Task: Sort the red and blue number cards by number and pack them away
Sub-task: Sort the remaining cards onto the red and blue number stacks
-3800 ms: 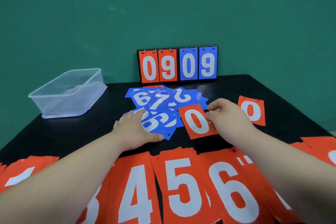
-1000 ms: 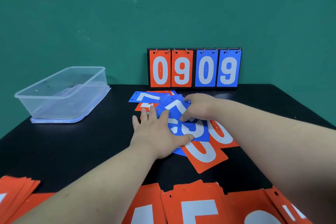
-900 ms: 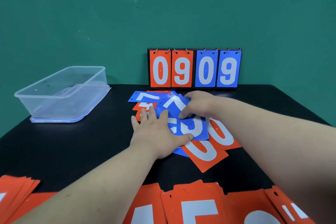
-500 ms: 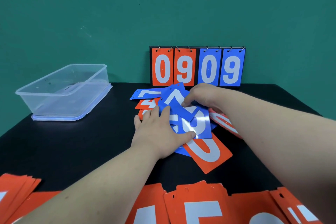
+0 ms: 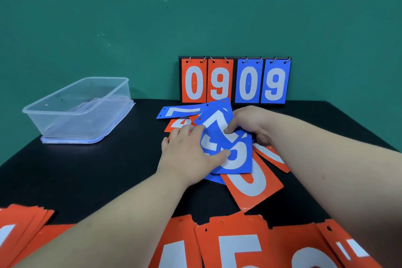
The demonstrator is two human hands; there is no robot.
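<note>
Head view: at the centre of the black tabletop (image 5: 87,169) lies a loose pile of blue and red plastic number cards (image 5: 214,178). The left hand (image 5: 189,156) lies flat on the pile's 9 o'clock side, fingers stretched out and grasping nothing. Its thumb presses on a blue rectangular card with a partly hidden white digit (image 5: 239,159).

The right hand (image 5: 254,124), at 2 o'clock of the pile, has its fingers curled. It pinches a tilted blue card whose white digit reads like a 7 (image 5: 217,119), its punched edge raised toward 12 o'clock.

A large red card with a white 0 (image 5: 252,187) juts out from under the blue one at 5 o'clock. A second red card (image 5: 274,159) shows at 3 o'clock, beside the right wrist. A flat blue card (image 5: 180,112) lies at 11 o'clock, with a red card (image 5: 177,124) just beside it.

At 12 o'clock a black ring-bound flip scoreboard (image 5: 248,82) stands against the green wall (image 5: 195,6), showing 0 9 in red and 0 9 in blue. At 10 o'clock a clear plastic box (image 5: 76,111) sits on its lid (image 5: 87,140).

Along the near edge at 6 o'clock lies a row of red cards (image 5: 239,246) showing 4 and 5, and at 8 o'clock a fanned stack of red cards (image 5: 24,222).
</note>
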